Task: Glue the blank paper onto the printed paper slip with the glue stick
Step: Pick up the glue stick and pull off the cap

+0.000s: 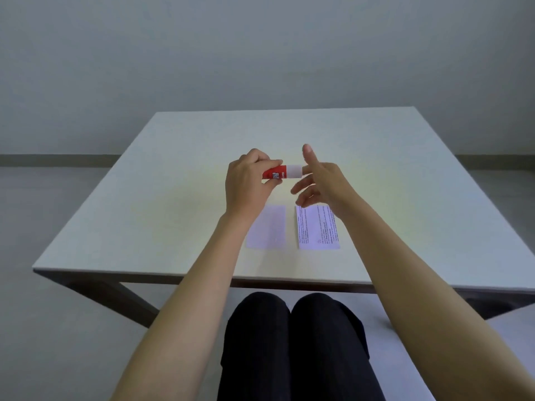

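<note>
My left hand point(249, 180) holds a red glue stick point(282, 172) sideways above the table, its white cap pointing right. My right hand point(321, 180) is beside the cap with fingers spread; the index fingertip is at the cap's end and the thumb is raised. Below the hands lie two slips side by side on the table: the blank paper point(267, 227) on the left and the printed paper slip point(317, 230) on the right, its far end partly hidden by my right hand.
The white square table point(144, 198) stands against a plain wall, its near edge in front of my knees. My legs in dark trousers point(289, 342) are below the table edge.
</note>
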`<act>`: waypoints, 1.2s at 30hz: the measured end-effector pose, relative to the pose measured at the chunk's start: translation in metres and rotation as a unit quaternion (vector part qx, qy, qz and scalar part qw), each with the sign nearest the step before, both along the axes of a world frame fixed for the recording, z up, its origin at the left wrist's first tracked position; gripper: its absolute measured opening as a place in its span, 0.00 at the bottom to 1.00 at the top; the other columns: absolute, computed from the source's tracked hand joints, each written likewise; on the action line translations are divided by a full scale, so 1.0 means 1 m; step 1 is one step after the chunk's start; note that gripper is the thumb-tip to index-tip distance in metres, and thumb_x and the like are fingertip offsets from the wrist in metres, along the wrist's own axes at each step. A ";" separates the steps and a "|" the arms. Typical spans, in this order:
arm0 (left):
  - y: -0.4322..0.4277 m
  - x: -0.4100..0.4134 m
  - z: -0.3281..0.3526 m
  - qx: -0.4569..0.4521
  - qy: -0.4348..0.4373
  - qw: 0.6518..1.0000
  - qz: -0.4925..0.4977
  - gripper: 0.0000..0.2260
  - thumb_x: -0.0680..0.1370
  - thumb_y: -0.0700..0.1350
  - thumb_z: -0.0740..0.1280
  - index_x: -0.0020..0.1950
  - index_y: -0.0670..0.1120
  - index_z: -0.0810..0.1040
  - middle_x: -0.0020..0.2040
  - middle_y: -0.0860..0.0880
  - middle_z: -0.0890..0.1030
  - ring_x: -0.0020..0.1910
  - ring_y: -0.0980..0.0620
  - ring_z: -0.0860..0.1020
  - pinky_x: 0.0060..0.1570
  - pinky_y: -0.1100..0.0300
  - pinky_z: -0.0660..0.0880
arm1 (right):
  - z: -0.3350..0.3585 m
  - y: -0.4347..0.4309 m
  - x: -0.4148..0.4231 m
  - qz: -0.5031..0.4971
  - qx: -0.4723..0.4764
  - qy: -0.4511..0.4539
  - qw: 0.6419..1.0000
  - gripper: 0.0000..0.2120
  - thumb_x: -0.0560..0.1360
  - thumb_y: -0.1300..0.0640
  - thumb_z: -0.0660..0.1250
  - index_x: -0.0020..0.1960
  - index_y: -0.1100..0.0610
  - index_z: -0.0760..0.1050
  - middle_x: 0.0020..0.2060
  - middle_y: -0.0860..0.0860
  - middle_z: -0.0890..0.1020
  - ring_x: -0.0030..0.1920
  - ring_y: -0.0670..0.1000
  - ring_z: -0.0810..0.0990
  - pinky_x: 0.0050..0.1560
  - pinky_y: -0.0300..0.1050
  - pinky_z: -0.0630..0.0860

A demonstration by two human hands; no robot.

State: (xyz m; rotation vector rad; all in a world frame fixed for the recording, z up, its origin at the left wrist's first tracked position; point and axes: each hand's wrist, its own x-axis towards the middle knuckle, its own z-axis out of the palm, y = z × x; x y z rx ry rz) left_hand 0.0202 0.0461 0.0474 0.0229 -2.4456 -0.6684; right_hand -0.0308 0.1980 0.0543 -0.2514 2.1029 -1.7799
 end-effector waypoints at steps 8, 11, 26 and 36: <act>-0.003 -0.001 -0.003 0.018 0.006 1.000 0.005 0.16 0.68 0.42 0.76 0.56 0.45 0.83 0.47 0.46 0.81 0.45 0.45 0.78 0.48 0.49 0.75 | 0.003 0.000 -0.003 0.017 0.043 0.083 0.995 0.21 0.76 0.46 0.65 0.61 0.60 0.74 0.43 0.53 0.81 0.35 0.54 0.84 0.36 0.45 0.81; -0.001 -0.001 -0.007 0.015 0.001 1.000 0.001 0.16 0.68 0.42 0.76 0.56 0.46 0.83 0.47 0.46 0.80 0.45 0.46 0.78 0.47 0.51 0.75 | -0.003 -0.006 -0.002 0.002 0.042 0.102 0.994 0.17 0.78 0.51 0.63 0.49 0.66 0.77 0.34 0.56 0.81 0.28 0.54 0.80 0.32 0.46 0.79; -0.028 0.010 -0.023 0.298 -0.040 0.952 0.056 0.04 0.73 0.45 0.71 0.43 0.45 0.81 0.34 0.46 0.84 0.33 0.52 0.80 0.44 0.58 0.75 | -0.047 0.055 -0.062 -0.141 0.267 0.237 0.923 0.09 0.72 0.63 0.67 0.52 0.64 0.77 0.46 0.58 0.82 0.44 0.58 0.79 0.41 0.43 0.72; -0.029 0.009 -0.025 0.293 -0.026 0.953 0.070 0.05 0.73 0.45 0.70 0.39 0.45 0.79 0.30 0.52 0.81 0.28 0.63 0.76 0.33 0.72 0.68 | -0.073 0.060 -0.059 -0.134 0.296 0.222 0.920 0.24 0.75 0.63 0.58 0.71 0.58 0.65 0.49 0.59 0.79 0.49 0.61 0.77 0.48 0.49 0.73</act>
